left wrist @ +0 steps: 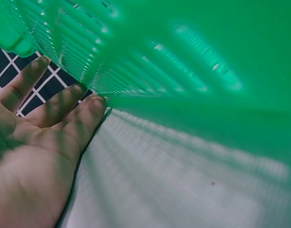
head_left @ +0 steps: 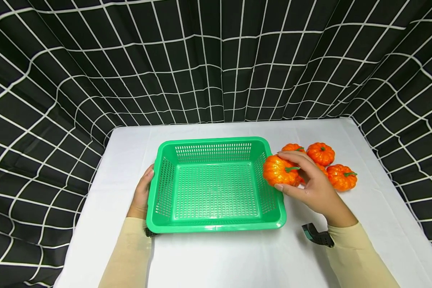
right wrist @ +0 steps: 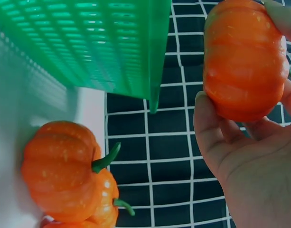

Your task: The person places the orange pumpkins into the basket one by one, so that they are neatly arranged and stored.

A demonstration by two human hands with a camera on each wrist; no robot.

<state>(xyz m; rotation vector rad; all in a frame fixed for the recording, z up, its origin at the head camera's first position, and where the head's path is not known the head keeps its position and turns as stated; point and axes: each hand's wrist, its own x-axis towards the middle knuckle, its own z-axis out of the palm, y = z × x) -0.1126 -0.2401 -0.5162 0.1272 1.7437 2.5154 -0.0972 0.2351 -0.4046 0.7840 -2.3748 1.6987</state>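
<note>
A green plastic basket [head_left: 216, 228] with slotted walls stands on the table, its inside bare. My right hand [head_left: 315, 186] holds a small orange pumpkin [head_left: 275, 171] between thumb and fingers, over the basket's right rim; its green stem points to the right. In the right wrist view, that pumpkin [right wrist: 245, 61] is raised beside the basket wall [right wrist: 88, 42]. My left hand [head_left: 143, 195] is at the basket's left side. Its fingers [left wrist: 90, 107] lie loosely extended against the outer wall in the left wrist view.
Several more orange pumpkins [head_left: 321, 153] sit clustered on the white tablecloth [head_left: 216, 260], right of the basket. One of them [head_left: 342, 178] lies farthest right. A black curtain with white grid lines [head_left: 216, 60] surrounds the table at the back and sides.
</note>
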